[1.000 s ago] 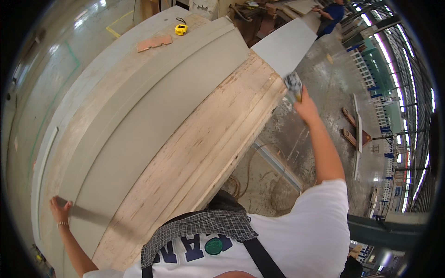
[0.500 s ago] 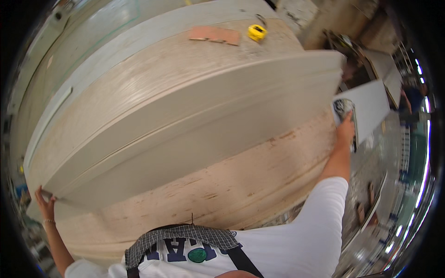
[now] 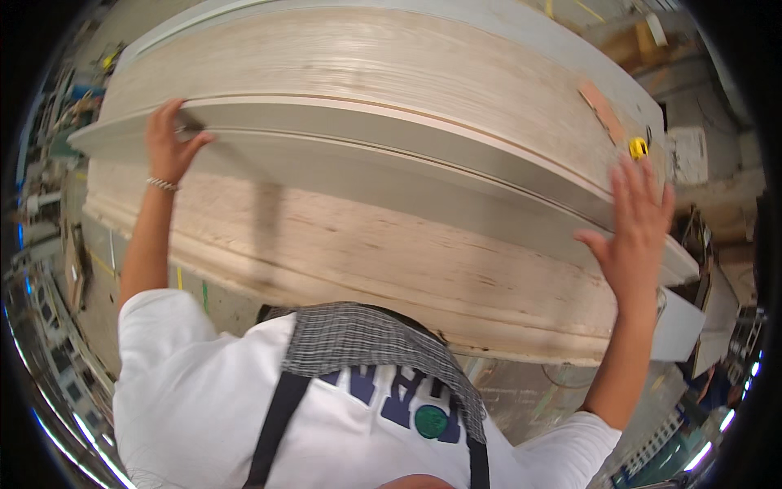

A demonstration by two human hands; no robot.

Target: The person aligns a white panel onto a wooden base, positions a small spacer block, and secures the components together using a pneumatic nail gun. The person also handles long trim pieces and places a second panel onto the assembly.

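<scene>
L hand (image 3: 169, 152) half-open at far edge of long, stepped grey-beige panel (image 3: 342, 167), grip unclear from here; R hand (image 3: 639, 232) spread wide, nothing gripped, nr panel's R end; panel's over pale bare-wood board (image 3: 366, 248).

Two hands (image 3: 169, 151) (image 3: 637, 248), one grey panel (image 3: 391, 181) between their fingers, one tape measure (image 3: 638, 147), one reddish strip (image 3: 603, 112), both beyond the right fingers

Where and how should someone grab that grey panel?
Perhaps grip the long grey panel near both ends, by its slim far edge, from the near side: its length suits a wide hold, with the left hand and right hand near opposite ends, and that edge looks easily hooked.
</scene>
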